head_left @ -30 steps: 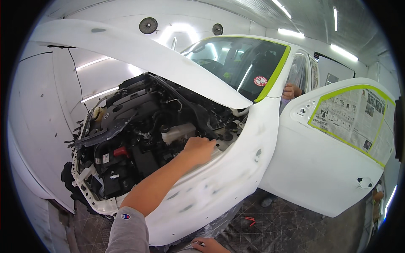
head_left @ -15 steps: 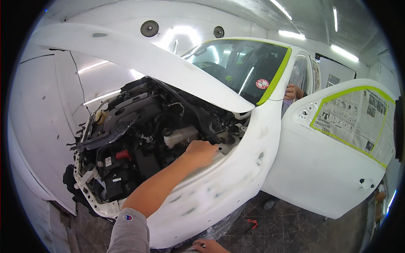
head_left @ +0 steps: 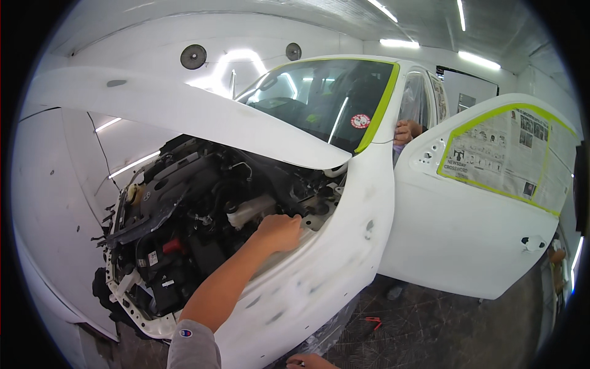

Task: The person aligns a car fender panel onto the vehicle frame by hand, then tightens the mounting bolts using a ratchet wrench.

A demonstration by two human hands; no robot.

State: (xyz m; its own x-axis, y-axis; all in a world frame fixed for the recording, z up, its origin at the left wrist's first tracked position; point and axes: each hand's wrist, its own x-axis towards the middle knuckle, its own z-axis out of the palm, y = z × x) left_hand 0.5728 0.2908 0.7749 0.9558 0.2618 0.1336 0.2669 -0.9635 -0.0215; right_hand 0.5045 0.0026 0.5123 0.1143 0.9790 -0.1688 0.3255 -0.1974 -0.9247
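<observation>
My left hand (head_left: 279,233), closed with its fingers curled down, reaches over the white fender (head_left: 319,264) to the inner edge of the engine bay. The fingertips are hidden, so I cannot make out what they grip. Beside it are a pale fluid reservoir (head_left: 251,211) and a bare metal ledge (head_left: 315,221). My right hand (head_left: 312,361) shows only in part at the bottom edge, low beside the fender. Its fingers look curled around something small that I cannot make out. Grey sanded patches mark the fender.
The raised white hood (head_left: 203,104) hangs over the engine (head_left: 190,178). On the right, the opened door (head_left: 455,227) has newspaper and green tape over its window. Another person's hand (head_left: 404,131) is at the door gap. A red-handled tool (head_left: 373,321) lies on the floor.
The whole view has shifted, so the car appears farther left and slightly higher. My left hand stays at the same place by the fender edge, and my right hand remains low at the bottom.
</observation>
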